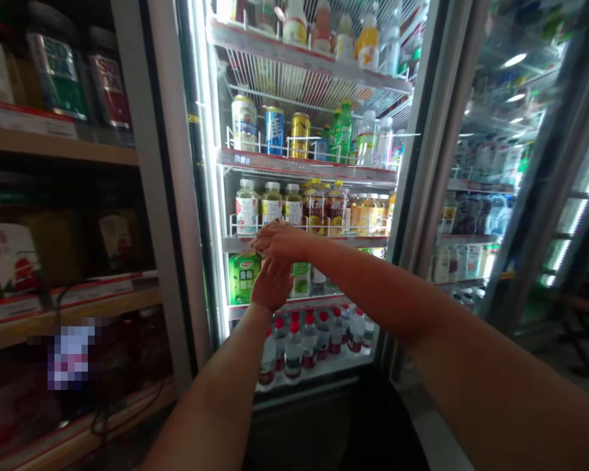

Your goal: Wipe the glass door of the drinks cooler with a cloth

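The bright green, box-shaped pack with white lettering point(240, 281) stands just left of our left hand point(275, 284), on a shelf point(238, 311) of the lit drinks cooler point(319, 374). We judge it fairly heavy if full, with smooth sides that chill may make slick; we cannot tell whether its walls are stiff. Broad support on both sides, low down, would suit it. Just above, the clear plastic bottle with a white cap and a white-and-pink label point(247, 210) stands behind a white wire rail point(336, 226); it should be slippery and slightly squeezable, best held around its body.

Our right hand point(282, 241) is above the left, reaching in across from the right, palm downward. The left points up and inward, its fingertips overlapped by the right hand. Both backs face us, so we cannot tell how wide the fingers stand or whether the hands hold anything.
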`<state>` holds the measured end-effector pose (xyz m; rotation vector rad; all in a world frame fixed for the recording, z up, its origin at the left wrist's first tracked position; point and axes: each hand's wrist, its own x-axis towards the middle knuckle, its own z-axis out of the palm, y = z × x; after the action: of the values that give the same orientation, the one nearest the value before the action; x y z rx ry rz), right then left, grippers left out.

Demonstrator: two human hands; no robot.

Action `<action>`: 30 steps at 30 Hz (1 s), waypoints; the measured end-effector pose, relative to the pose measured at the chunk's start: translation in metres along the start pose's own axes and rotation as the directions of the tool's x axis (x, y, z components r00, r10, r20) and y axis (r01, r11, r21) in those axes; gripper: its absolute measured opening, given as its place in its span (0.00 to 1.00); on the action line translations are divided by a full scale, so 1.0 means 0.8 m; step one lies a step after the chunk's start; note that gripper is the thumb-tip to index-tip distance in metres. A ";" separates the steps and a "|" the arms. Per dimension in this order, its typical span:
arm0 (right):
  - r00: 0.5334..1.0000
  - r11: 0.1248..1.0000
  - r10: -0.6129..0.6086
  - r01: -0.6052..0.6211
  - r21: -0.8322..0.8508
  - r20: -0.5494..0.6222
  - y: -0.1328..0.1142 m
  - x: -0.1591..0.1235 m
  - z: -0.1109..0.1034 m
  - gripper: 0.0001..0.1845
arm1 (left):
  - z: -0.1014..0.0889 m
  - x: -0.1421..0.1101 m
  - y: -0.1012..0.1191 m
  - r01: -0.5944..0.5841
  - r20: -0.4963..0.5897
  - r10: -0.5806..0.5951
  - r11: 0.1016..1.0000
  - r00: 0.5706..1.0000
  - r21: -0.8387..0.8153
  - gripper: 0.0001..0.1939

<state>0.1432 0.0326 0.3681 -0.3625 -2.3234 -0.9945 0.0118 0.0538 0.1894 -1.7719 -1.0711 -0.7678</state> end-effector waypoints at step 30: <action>0.995 0.992 -0.089 0.093 0.081 -0.050 -0.069 -0.251 0.147 0.11 | -0.008 0.062 0.022 0.238 -0.330 -0.290 0.953 0.899 -0.189 0.29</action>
<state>0.2304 0.0763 0.1500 -0.1995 -2.3489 -0.9357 0.0489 0.0610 0.2270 -1.5381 -1.0395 -1.3095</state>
